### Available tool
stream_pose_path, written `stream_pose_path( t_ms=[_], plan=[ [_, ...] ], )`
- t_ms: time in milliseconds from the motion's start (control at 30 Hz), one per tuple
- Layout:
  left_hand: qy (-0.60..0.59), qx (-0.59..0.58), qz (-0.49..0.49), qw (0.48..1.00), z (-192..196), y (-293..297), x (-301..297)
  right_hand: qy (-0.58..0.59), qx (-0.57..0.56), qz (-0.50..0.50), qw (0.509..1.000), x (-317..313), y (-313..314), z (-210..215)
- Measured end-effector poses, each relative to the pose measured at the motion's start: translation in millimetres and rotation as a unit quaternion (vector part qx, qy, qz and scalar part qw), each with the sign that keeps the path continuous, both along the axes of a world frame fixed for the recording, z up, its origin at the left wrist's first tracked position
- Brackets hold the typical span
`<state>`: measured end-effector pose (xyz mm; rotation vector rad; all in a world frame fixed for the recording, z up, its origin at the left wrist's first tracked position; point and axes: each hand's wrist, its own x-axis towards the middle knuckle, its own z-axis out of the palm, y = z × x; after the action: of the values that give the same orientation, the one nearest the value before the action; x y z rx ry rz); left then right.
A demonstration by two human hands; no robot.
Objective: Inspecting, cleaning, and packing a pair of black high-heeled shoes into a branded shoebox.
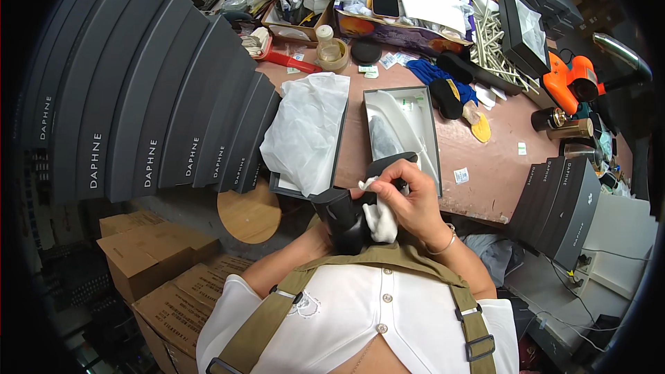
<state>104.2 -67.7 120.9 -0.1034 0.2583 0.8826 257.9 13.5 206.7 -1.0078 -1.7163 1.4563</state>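
Close to my body, my left hand grips a black shoe with a thick block heel; most of its fingers are hidden behind the shoe. My right hand is closed in a pinch on a white cloth, which hangs bunched against the shoe. A small white end of it sticks out between thumb and forefinger. Just beyond the hands lies an open grey shoe box, holding white paper and a dark item partly wrapped. Left of it, crumpled white tissue paper fills a second box.
Tall stacks of dark shoe boxes rise at the left; a smaller stack stands at the right. Far back are a phone, a jar, white sticks and an orange heat gun. Cardboard cartons sit at the lower left.
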Motion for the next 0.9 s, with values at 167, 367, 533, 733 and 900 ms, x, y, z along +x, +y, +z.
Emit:
stream_pose_path(
  t_ms=[167,367,533,733,900],
  plan=[
    [0.044,-0.086,-0.021,0.995,20.7,4.4,-1.5,-0.050,0.240,0.164,0.955,-4.7,-12.4,8.5],
    [0.042,-0.087,-0.028,0.995,11.7,0.7,-0.1,-0.059,0.222,0.099,0.968,-14.3,-12.7,7.6],
    [0.041,-0.087,-0.031,0.995,9.3,1.8,0.6,-0.080,0.246,0.110,0.960,-13.1,-6.5,9.4],
    [0.045,-0.088,-0.033,0.995,11.0,1.4,1.0,-0.061,0.241,0.138,0.959,-7.3,-14.2,8.9],
    [0.041,-0.089,-0.034,0.995,10.3,0.2,1.3,-0.081,0.265,0.115,0.954,-16.2,-6.3,4.1]
  ],
)
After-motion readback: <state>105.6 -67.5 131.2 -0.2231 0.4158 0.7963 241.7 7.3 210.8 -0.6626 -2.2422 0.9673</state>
